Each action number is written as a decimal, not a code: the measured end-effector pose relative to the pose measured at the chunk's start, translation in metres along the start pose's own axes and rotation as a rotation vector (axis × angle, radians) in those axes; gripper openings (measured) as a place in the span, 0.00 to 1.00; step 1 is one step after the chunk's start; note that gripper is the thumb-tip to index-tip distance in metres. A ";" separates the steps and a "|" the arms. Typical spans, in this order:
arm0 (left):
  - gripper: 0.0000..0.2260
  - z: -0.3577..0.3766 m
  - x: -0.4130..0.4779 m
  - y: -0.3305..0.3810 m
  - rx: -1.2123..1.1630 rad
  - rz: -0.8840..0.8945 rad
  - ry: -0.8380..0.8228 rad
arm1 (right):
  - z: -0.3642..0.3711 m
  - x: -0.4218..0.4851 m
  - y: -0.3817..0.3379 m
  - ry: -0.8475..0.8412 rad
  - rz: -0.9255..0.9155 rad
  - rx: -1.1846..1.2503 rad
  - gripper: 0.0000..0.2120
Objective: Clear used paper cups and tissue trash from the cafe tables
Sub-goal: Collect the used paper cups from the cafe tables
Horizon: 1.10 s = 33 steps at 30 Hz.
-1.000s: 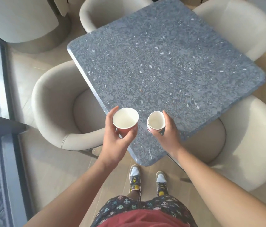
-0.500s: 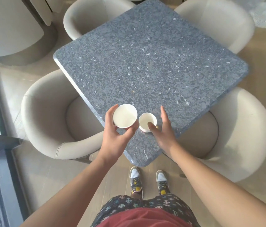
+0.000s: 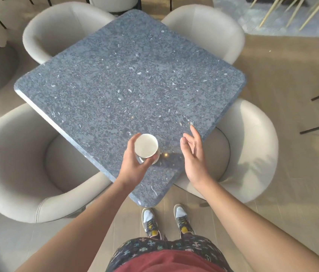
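1. A cream tub armchair (image 3: pixel 17 163) sits at the near left, its seat tucked under the left edge of the surface. A second armchair of the same kind (image 3: pixel 56 26) stands at the far left.
2. The surface (image 3: pixel 125 85) is a square slab of blue-grey speckled stone with rounded corners. It is turned so that one corner points at the person.
3. The left hand (image 3: pixel 135 169) reaches over that near corner and grips a white paper cup (image 3: pixel 146 145). The thumb (image 3: pixel 132 141) lies along the cup's left side, and the fingers (image 3: pixel 148 163) curl round its lower wall from below.
4. The paper cup is held upright with its mouth toward the camera, and the inside shows only bare white paper. Whether its base touches the surface cannot be told.
5. A second rim (image 3: pixel 156 159) peeks out just below and right of the cup. It looks like another cup nested around the first, though that is not certain.
6. The right hand (image 3: pixel 194 160) hovers near the cup, apart from it, above the right edge of the surface. Its fingers are straight and spread, its palm faces the cup, and it holds nothing.
7. Two more cream armchairs stand on the right, one near (image 3: pixel 252 150) and one far (image 3: pixel 213 30).
8. Patterned shorts (image 3: pixel 164 248) and sneakers (image 3: pixel 150 222) show below, on the wooden floor (image 3: pixel 292 85).
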<state>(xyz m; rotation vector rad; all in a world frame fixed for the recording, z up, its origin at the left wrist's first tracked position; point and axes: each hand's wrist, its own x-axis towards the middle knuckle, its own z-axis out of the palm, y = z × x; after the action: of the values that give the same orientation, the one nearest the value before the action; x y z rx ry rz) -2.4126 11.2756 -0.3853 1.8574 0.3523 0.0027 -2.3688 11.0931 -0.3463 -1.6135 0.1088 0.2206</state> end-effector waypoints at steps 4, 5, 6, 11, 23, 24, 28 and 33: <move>0.40 0.006 0.003 -0.018 0.100 -0.028 -0.044 | -0.008 -0.003 0.005 0.012 0.022 -0.032 0.28; 0.41 0.008 0.004 -0.021 0.135 -0.046 -0.063 | -0.010 -0.003 0.006 0.018 0.027 -0.034 0.28; 0.43 0.009 0.003 -0.025 0.162 -0.065 -0.083 | -0.011 -0.003 0.006 0.025 0.033 -0.034 0.28; 0.45 0.014 0.000 -0.038 0.197 -0.122 -0.112 | -0.017 -0.007 0.007 0.047 0.063 -0.044 0.28; 0.37 0.005 0.000 -0.023 0.133 -0.052 0.006 | -0.020 -0.013 -0.006 -0.004 0.061 -0.046 0.31; 0.35 0.001 0.000 -0.013 0.072 -0.021 0.040 | -0.021 -0.012 -0.009 -0.001 0.051 -0.038 0.27; 0.24 -0.011 -0.005 0.038 -0.203 0.108 0.135 | -0.025 -0.009 -0.031 -0.039 0.014 -0.018 0.23; 0.18 -0.008 -0.013 0.097 -0.320 0.216 0.121 | -0.042 -0.013 -0.054 0.040 -0.104 0.035 0.31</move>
<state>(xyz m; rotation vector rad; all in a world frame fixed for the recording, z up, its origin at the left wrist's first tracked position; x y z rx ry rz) -2.4037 11.2540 -0.2898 1.5725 0.2180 0.3030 -2.3671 11.0538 -0.2889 -1.5842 0.0590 0.1049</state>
